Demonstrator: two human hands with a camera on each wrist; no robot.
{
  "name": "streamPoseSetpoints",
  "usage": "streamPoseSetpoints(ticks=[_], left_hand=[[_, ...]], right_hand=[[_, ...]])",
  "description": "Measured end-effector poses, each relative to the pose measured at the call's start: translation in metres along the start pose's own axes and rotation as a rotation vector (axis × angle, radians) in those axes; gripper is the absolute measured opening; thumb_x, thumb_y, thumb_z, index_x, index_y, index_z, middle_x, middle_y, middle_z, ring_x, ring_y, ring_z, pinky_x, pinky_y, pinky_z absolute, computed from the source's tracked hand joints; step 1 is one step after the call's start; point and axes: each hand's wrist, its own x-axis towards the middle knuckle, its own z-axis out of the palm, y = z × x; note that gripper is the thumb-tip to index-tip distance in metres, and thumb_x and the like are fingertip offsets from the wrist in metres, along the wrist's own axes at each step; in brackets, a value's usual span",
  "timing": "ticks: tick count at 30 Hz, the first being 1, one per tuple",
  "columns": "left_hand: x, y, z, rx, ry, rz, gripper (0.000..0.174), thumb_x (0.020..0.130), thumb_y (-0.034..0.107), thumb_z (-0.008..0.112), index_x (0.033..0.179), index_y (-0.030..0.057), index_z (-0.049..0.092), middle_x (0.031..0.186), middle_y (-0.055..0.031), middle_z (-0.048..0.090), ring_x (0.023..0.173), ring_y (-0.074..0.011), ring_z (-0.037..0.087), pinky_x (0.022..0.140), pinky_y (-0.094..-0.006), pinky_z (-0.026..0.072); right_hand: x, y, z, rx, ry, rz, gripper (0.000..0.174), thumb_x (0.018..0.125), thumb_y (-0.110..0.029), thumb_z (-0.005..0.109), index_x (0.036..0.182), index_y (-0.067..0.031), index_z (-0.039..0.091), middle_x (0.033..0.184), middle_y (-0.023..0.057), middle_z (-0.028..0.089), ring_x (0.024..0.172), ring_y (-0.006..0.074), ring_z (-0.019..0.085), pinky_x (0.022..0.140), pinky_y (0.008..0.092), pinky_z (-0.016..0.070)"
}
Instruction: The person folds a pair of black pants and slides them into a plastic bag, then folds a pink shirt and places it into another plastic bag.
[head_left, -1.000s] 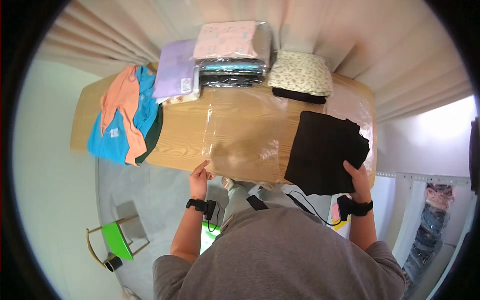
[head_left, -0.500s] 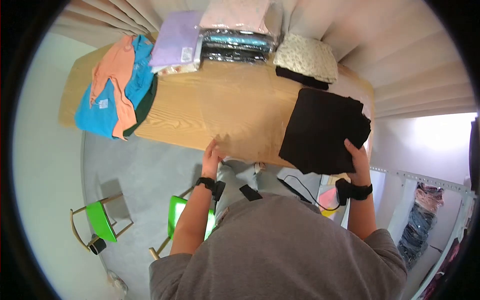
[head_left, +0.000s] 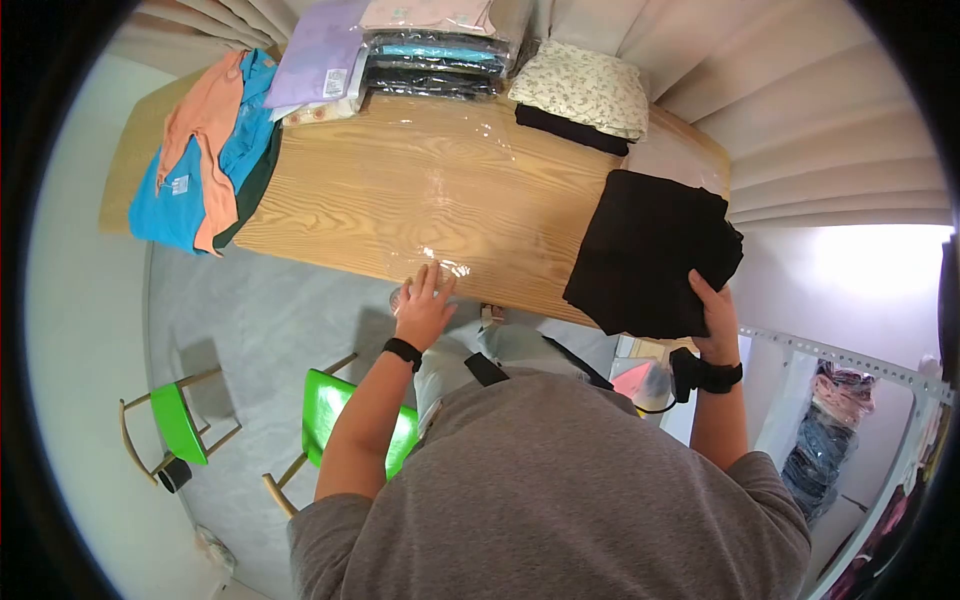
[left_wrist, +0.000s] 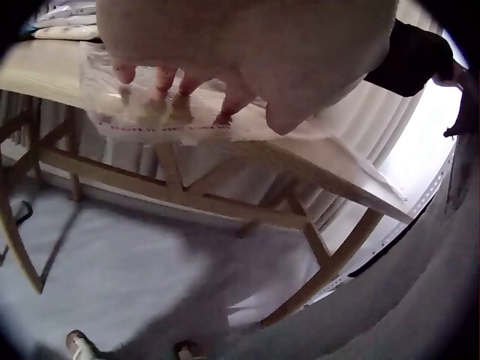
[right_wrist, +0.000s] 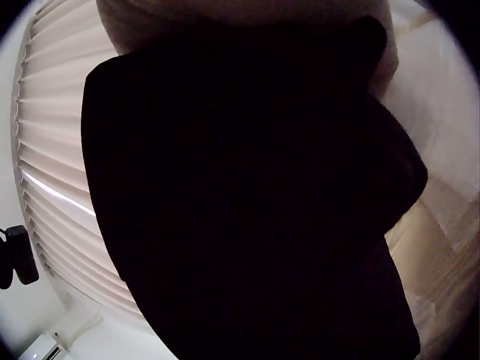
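Left hand (head_left: 424, 315), fingers spread and straight, touches a clear plastic bag (head_left: 457, 268) at the near edge of the wooden worktop (head_left: 330, 210). Beyond the right near edge, the right hand (head_left: 716, 325) grips a folded black garment (head_left: 650, 250), thumb on top. Wood grain separates that garment from the peach top (head_left: 205, 125) far left. Packaged clothes (head_left: 435, 65) line the far side, before a beige curtain (head_left: 840, 150); a green chair (head_left: 335, 405) stands near left.

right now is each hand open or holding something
Left hand: open, fingers spread on a clear plastic bag.
Right hand: closed, gripping the folded black fabric.
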Motion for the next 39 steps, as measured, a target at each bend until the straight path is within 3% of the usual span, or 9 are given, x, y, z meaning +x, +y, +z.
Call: streamPoseSetpoints(ticks=[5, 10, 16, 18, 24, 27, 34, 37, 39], left_hand=[[0.018, 0.041, 0.005, -0.071, 0.009, -0.026, 0.056, 0.079, 0.032, 0.063, 0.131, 0.0204, 0.046, 0.143, -0.0159, 0.029, 0.130, -0.0330, 0.030, 0.102, -0.0514, 0.0290], [0.003, 0.037, 0.012, -0.068, -0.017, -0.036, 0.055, 0.078, 0.032, 0.064, 0.130, 0.0214, 0.047, 0.143, -0.0159, 0.029, 0.130, -0.0319, 0.030, 0.102, -0.0501, 0.0287], [0.013, 0.046, 0.006, 0.050, -0.001, -0.053, 0.054, 0.081, 0.027, 0.061, 0.131, 0.0130, 0.045, 0.141, -0.0119, 0.033, 0.127, -0.0296, 0.034, 0.101, -0.0484, 0.0319], [0.021, 0.046, 0.009, 0.033, 0.080, -0.033, 0.053, 0.081, 0.024, 0.058, 0.129, 0.0060, 0.044, 0.133, -0.0116, 0.043, 0.122, -0.0281, 0.041, 0.098, -0.0455, 0.0357], [0.035, 0.047, 0.011, -0.121, 0.090, 0.033, 0.037, 0.084, 0.017, 0.055, 0.119, 0.0020, 0.052, 0.118, -0.0138, 0.055, 0.108, -0.0316, 0.052, 0.093, -0.0405, 0.0416], [0.039, 0.047, 0.020, -0.144, 0.135, 0.039, 0.030, 0.081, 0.013, 0.054, 0.108, -0.0008, 0.056, 0.112, -0.0154, 0.057, 0.102, -0.0320, 0.055, 0.086, -0.0392, 0.0460], [0.060, 0.057, 0.015, -0.267, 0.221, 0.074, 0.032, 0.081, 0.005, 0.053, 0.112, -0.0034, 0.053, 0.112, -0.0184, 0.056, 0.101, -0.0349, 0.054, 0.087, -0.0400, 0.0454], [0.067, 0.064, 0.010, -0.251, 0.263, 0.091, 0.034, 0.076, 0.000, 0.051, 0.109, -0.0032, 0.055, 0.113, -0.0169, 0.055, 0.101, -0.0328, 0.053, 0.085, -0.0389, 0.0468], [0.069, 0.067, 0.011, -0.294, 0.281, 0.059, 0.037, 0.075, 0.001, 0.052, 0.112, -0.0032, 0.053, 0.115, -0.0179, 0.053, 0.103, -0.0333, 0.051, 0.086, -0.0391, 0.0457]], right_hand=[[0.009, -0.004, -0.005, -0.020, -0.049, 0.071, 0.048, 0.086, -0.011, 0.061, 0.128, 0.0024, 0.042, 0.122, 0.0119, 0.053, 0.106, 0.0222, 0.056, 0.091, 0.0335, 0.0465], [0.024, -0.004, -0.015, -0.061, -0.080, 0.066, 0.048, 0.086, -0.010, 0.061, 0.127, 0.0025, 0.042, 0.121, 0.0121, 0.053, 0.106, 0.0221, 0.055, 0.091, 0.0336, 0.0464], [0.025, -0.001, -0.010, -0.048, -0.101, 0.101, 0.042, 0.083, -0.009, 0.064, 0.120, 0.0040, 0.048, 0.111, 0.0129, 0.060, 0.093, 0.0212, 0.062, 0.082, 0.0313, 0.0513], [0.026, 0.002, -0.009, -0.046, -0.116, 0.120, 0.040, 0.083, -0.009, 0.064, 0.119, 0.0042, 0.049, 0.110, 0.0124, 0.061, 0.091, 0.0207, 0.062, 0.080, 0.0308, 0.0518], [0.032, 0.014, -0.001, -0.177, -0.299, 0.238, 0.037, 0.081, -0.008, 0.067, 0.114, 0.0032, 0.054, 0.101, 0.0103, 0.064, 0.085, 0.0172, 0.063, 0.077, 0.0296, 0.0520], [0.030, 0.015, 0.003, -0.183, -0.329, 0.271, 0.036, 0.082, -0.008, 0.066, 0.113, 0.0037, 0.054, 0.100, 0.0105, 0.064, 0.085, 0.0171, 0.063, 0.077, 0.0294, 0.0520], [0.028, 0.020, -0.001, -0.176, -0.333, 0.335, 0.035, 0.081, -0.009, 0.067, 0.112, 0.0037, 0.055, 0.100, 0.0103, 0.065, 0.085, 0.0167, 0.063, 0.077, 0.0295, 0.0519], [0.031, 0.025, 0.003, -0.253, -0.387, 0.330, 0.037, 0.081, -0.012, 0.068, 0.112, 0.0030, 0.055, 0.100, 0.0092, 0.065, 0.086, 0.0157, 0.062, 0.079, 0.0287, 0.0504], [0.035, 0.028, 0.004, -0.381, -0.543, 0.297, 0.040, 0.080, -0.014, 0.069, 0.114, 0.0027, 0.055, 0.100, 0.0081, 0.065, 0.087, 0.0151, 0.061, 0.082, 0.0279, 0.0485]])
